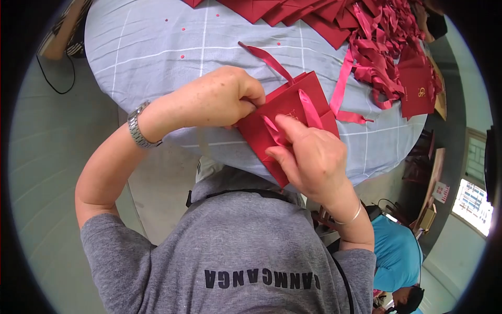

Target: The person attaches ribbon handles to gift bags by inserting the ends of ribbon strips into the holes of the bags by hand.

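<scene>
A small red paper gift bag [253,133] lies tilted at the near edge of the table. My left hand [225,97], with a metal watch at its wrist, is closed on the bag's left edge; its fingertips are partly hidden. On the bag's front a pink ribbon [311,111] forms a loop, and part of it runs in between the thumb and curled fingers of my right hand [316,159]. That hand rests over the bag's lower right side. From the bag's far side another ribbon [266,58] stretches out onto the cloth.
A pale blue checked cloth [157,68] covers the round table. Flat red bags [314,26] overlap along the far side, with a heap of pink ribbons [374,68] at the right. Several small red dots lie on the cloth. A person in a blue shirt [397,251] is at lower right.
</scene>
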A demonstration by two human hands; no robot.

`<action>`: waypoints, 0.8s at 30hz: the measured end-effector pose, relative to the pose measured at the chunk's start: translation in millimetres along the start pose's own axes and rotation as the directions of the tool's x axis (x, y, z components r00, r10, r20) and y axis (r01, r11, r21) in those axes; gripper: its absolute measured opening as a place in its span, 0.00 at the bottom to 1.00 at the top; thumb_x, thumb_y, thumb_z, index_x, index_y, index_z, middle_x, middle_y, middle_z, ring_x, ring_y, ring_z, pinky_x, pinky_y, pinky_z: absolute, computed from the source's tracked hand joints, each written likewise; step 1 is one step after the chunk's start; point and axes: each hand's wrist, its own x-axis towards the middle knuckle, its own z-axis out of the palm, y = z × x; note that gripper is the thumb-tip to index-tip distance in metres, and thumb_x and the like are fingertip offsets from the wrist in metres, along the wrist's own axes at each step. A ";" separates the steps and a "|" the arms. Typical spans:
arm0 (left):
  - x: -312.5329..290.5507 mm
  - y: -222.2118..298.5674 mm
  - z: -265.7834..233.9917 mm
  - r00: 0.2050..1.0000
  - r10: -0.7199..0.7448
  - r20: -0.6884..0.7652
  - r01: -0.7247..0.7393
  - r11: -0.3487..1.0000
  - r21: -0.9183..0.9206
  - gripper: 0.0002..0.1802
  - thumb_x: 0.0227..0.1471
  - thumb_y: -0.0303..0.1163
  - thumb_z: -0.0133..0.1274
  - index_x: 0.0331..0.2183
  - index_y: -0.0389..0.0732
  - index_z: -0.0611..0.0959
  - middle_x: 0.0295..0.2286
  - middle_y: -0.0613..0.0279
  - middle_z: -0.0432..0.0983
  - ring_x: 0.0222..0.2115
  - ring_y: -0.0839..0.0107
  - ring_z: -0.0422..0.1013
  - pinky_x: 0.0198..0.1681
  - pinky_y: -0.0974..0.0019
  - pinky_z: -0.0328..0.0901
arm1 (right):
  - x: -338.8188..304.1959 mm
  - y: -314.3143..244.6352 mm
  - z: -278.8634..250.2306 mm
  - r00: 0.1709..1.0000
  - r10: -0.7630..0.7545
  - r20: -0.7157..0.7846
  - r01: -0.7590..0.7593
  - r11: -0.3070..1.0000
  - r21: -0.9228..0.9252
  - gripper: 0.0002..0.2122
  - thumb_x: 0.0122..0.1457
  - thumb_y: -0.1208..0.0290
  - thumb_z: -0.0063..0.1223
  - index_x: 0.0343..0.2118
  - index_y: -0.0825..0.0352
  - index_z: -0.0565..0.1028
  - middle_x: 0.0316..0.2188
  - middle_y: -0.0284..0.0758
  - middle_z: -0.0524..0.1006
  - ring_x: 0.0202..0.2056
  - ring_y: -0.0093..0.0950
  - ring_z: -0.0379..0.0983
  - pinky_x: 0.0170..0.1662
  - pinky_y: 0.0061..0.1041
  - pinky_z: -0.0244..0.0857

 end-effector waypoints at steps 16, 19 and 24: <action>-2.0 0.4 5.4 0.996 -0.091 -0.014 0.090 0.994 -0.064 0.09 0.47 0.18 0.48 0.32 0.32 0.81 0.21 0.65 0.74 0.20 0.79 0.71 0.23 0.73 0.70 | -11.3 18.3 -11.7 0.986 0.084 -0.147 -0.086 0.996 -0.008 0.12 0.47 0.81 0.56 0.36 0.65 0.76 0.32 0.34 0.76 0.38 0.32 0.71 0.47 0.34 0.59; -1.7 -0.8 6.6 0.993 -0.115 -0.020 0.114 0.991 -0.066 0.09 0.47 0.18 0.48 0.32 0.32 0.81 0.21 0.64 0.75 0.21 0.79 0.72 0.23 0.73 0.70 | -18.9 33.2 -14.4 0.928 0.121 -0.351 -0.066 0.984 0.166 0.07 0.53 0.80 0.54 0.36 0.68 0.76 0.34 0.36 0.76 0.39 0.30 0.70 0.47 0.30 0.61; -3.2 -1.0 7.3 0.994 -0.096 -0.046 0.092 0.993 -0.069 0.11 0.47 0.19 0.46 0.33 0.32 0.81 0.21 0.58 0.77 0.18 0.74 0.74 0.23 0.71 0.70 | -17.5 28.8 -23.1 0.841 0.540 -0.034 -0.528 0.834 0.161 0.05 0.57 0.75 0.55 0.32 0.71 0.76 0.25 0.33 0.74 0.29 0.21 0.68 0.34 0.21 0.62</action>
